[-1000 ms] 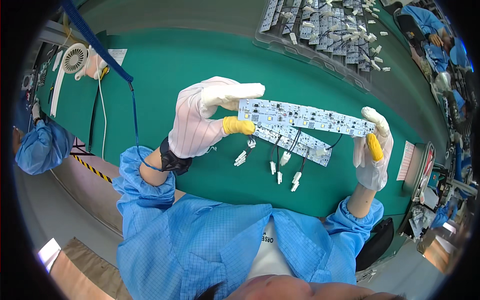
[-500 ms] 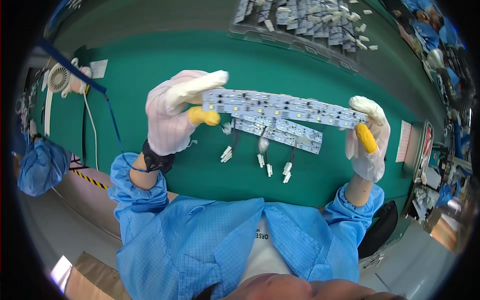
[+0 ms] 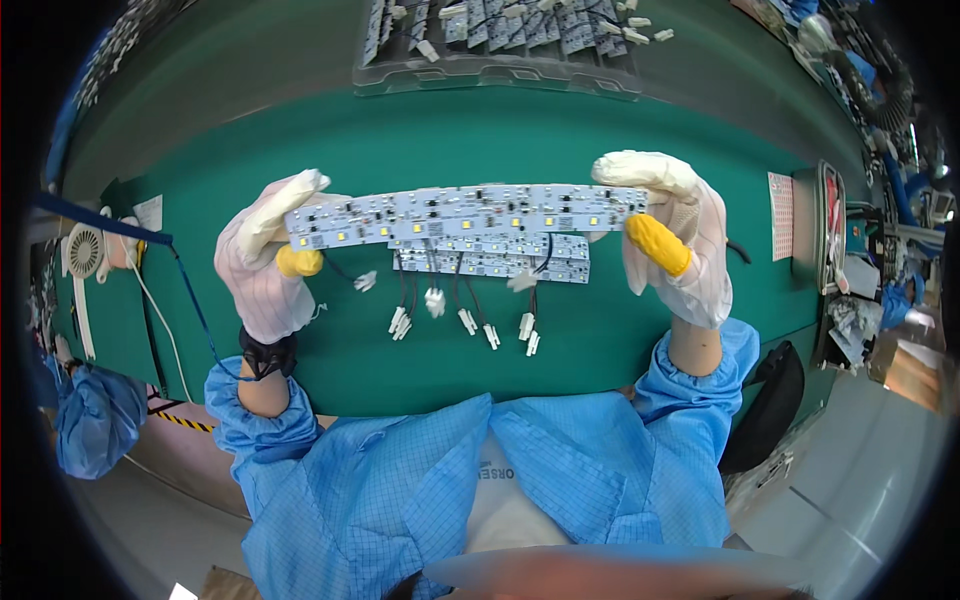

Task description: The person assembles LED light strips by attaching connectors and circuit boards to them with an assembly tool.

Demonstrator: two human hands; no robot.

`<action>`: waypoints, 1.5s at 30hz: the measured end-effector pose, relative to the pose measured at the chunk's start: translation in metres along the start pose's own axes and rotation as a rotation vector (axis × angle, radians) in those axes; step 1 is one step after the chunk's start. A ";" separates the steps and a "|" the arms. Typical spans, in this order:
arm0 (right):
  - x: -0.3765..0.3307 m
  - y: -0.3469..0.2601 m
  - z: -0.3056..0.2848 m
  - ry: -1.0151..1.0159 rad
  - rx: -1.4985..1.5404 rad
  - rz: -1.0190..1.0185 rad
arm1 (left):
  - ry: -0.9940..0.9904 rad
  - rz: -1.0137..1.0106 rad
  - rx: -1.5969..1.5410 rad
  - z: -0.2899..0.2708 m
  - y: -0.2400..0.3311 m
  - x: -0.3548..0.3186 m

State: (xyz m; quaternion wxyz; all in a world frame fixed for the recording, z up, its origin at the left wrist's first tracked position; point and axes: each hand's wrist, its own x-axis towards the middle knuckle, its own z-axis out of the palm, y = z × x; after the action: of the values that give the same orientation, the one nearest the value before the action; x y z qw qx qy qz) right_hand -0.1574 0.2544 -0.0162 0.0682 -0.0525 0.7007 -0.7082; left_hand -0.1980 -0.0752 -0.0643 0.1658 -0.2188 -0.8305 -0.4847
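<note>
Both hands now spread wider, left hand [image 3: 268,262] and right hand [image 3: 672,235] pinching the LED strip boards [image 3: 470,225] by their ends above the green tabletop [image 3: 600,130]; dangling connector leads [image 3: 465,315] may snag.

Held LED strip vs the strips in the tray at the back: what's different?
The held LED strip is stretched level between the left hand and right hand, above the green mat; the tray strips lie packed side by side in a clear tray. The held one's wires dangle free. Both are white boards with white connectors.
</note>
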 end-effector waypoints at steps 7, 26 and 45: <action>0.001 -0.003 0.005 -0.019 0.013 -0.080 | 0.033 -0.136 -0.210 0.006 -0.011 -0.005; 0.009 0.002 0.015 0.101 0.056 -0.059 | 0.031 -0.163 -0.359 0.002 -0.001 -0.004; 0.013 0.012 0.008 -0.007 0.013 -0.075 | -0.035 -0.329 -0.337 -0.001 0.021 0.006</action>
State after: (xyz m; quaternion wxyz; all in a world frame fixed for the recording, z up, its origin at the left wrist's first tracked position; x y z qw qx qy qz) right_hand -0.1682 0.2443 -0.0282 0.0446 -0.0808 0.6935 -0.7145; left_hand -0.1917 -0.0658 -0.0459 0.0313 -0.1135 -0.7650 -0.6332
